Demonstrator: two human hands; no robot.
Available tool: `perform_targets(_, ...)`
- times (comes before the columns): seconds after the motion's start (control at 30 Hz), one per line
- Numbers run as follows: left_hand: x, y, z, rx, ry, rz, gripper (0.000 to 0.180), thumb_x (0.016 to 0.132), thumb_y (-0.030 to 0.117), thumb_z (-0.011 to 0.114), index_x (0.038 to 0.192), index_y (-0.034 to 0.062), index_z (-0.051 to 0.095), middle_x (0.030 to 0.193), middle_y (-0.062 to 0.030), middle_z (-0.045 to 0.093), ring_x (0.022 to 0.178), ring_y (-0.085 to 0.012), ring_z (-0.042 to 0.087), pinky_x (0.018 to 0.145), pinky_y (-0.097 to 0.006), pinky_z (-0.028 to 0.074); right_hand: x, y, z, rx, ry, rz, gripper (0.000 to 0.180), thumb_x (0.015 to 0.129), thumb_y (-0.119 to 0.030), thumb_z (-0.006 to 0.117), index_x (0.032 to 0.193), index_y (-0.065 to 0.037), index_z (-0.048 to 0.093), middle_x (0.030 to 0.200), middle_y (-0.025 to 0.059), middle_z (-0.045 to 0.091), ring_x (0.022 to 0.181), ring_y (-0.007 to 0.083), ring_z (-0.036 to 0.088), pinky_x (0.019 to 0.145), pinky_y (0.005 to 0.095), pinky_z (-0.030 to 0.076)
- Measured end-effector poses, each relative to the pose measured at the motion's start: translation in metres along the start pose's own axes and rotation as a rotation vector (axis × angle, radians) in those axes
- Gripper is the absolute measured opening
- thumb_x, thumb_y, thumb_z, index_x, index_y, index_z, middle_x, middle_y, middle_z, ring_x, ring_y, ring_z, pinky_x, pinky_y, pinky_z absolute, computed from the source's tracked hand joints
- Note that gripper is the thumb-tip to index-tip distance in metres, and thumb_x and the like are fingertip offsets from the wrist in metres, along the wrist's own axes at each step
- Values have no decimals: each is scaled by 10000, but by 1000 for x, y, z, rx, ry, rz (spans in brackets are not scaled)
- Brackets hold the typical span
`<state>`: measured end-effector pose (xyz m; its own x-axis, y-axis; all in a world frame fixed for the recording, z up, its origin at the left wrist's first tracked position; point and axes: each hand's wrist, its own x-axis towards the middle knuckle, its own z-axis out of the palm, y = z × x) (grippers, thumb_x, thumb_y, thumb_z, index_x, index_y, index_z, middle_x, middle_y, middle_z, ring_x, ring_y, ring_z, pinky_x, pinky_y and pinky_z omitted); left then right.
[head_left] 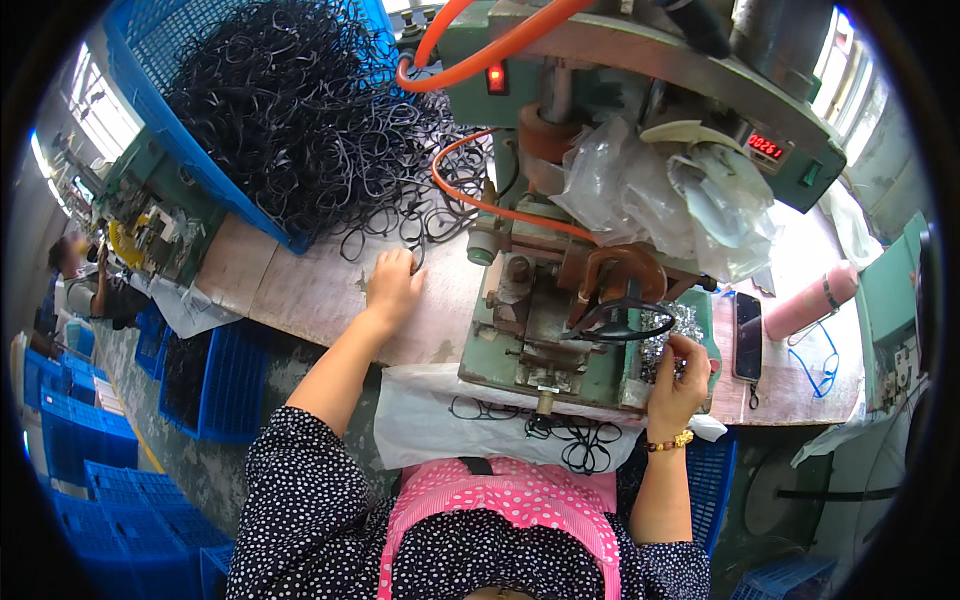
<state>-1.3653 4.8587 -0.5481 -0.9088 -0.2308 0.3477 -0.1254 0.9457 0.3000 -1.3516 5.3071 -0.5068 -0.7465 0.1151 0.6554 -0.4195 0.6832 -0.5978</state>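
Note:
My left hand [395, 288] rests on the table with its fingers curled at a thin black loop [418, 245], at the near edge of a large tangle of such loops. My right hand [678, 380] is at the tray of small silver metal pieces [686, 322], thumb and fingers closed together. Whatever lies between those fingertips is too small to make out. Between my hands stands a green press machine [480, 345]. Another black loop [655, 328] sits at its working head, sticking out to the right, close above my right hand.
A blue basket [215, 170] heaped with black loops [290, 120] tips onto the table at the left. Plastic bags [640, 180] hang on the press beside orange hoses [455, 185]. At the right lie a phone [747, 335], a pink bottle [812, 302] and blue glasses [825, 370].

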Motion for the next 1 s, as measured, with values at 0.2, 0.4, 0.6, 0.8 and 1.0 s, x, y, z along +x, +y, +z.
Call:
perform_targets(0.2, -32, -10, -28, -869, 109, -398, 295, 963, 241, 684, 835, 14, 545, 748, -44, 614, 583, -126, 548, 546, -314, 425, -3, 4, 0, 16, -13, -12, 146, 898, -4, 655, 1034, -38, 695, 959, 105, 688, 909, 290, 633, 867, 393, 474)
perform_targets(0.4, -45, -17, -55, -851, -119, -622, 202, 980, 221, 657, 997, 24, 613, 707, -44, 623, 606, -122, 584, 585, -268, 477, -1, 4, -2, 51, -32, -40, 141, 883, 28, 653, 989, -40, 715, 985, 101, 691, 951, 292, 633, 896, 392, 479)
perform_targets(0.6, -34, 20, -74, -1361, 11, -587, 211, 1019, 228, 594, 1111, 44, 547, 844, -111, 722, 696, -139, 672, 628, -241, 518, 1, 1, -4, 44, -32, -52, 167, 862, 58, 652, 981, -41, 716, 1007, 103, 690, 965, 283, 631, 888, 381, 487)
perform_targets(0.8, -42, 66, -83, -1329, -12, -445, 194, 1035, 234, 587, 1146, 94, 512, 902, -85, 745, 881, -143, 690, 874, -276, 459, 1, -1, -5, 68, -4, -53, 139, 871, 36, 657, 973, -37, 717, 1019, 107, 688, 970, 290, 630, 878, 381, 486)
perform_targets(1.0, -59, 83, -90, -1451, -43, -425, 113, 1056, 199, 541, 1092, 92, 534, 816, -64, 706, 785, -147, 683, 800, -294, 521, 1, 0, -7, 15, 8, -44, 122, 870, 7, 669, 970, -54, 704, 914, 98, 697, 923, 299, 647, 983, 423, 463)
